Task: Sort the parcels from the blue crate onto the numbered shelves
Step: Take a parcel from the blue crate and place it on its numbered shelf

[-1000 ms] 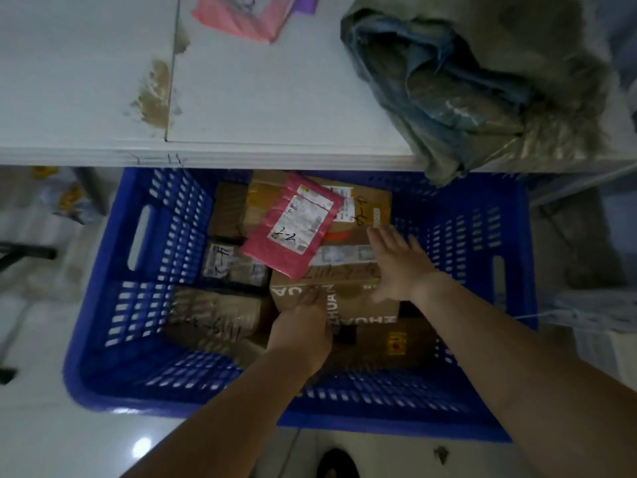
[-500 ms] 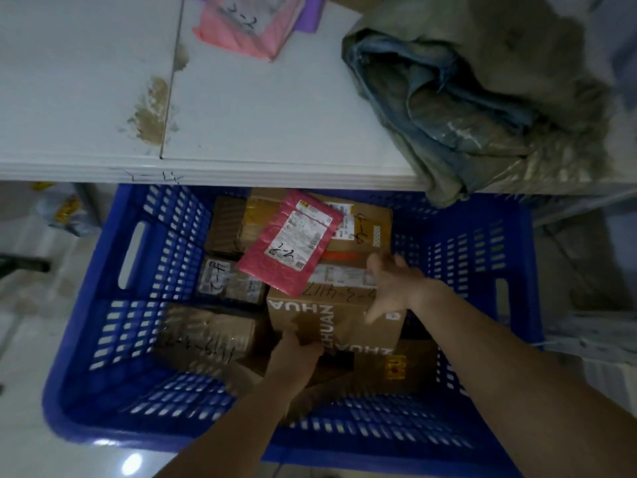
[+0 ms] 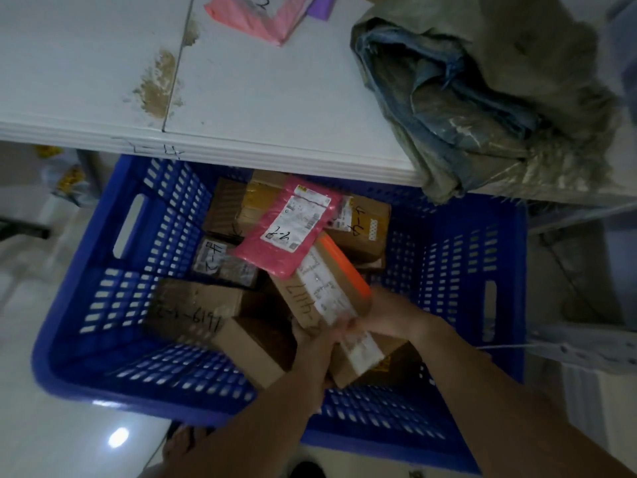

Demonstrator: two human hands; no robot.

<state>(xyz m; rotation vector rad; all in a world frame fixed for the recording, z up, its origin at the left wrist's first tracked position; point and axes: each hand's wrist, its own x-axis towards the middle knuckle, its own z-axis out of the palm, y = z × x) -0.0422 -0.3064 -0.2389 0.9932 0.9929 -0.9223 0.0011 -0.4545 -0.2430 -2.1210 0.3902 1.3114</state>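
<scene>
Sorting seemed mostly undone: the left hand (image 3: 312, 343) and right hand (image 3: 386, 317) together grasped the near end of an orange-taped cardboard box (image 3: 324, 288), tilted inside the blue crate (image 3: 103, 298), with several other parcels (image 3: 193, 305) remaining beside and beyond them.

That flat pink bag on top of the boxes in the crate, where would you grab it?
Pinch the pink bag by its lower left edge, coming from above and the left. It is thin and flat, lies uppermost, and that edge seems to overhang the small box beneath, while its right side rests on the long box.
</scene>
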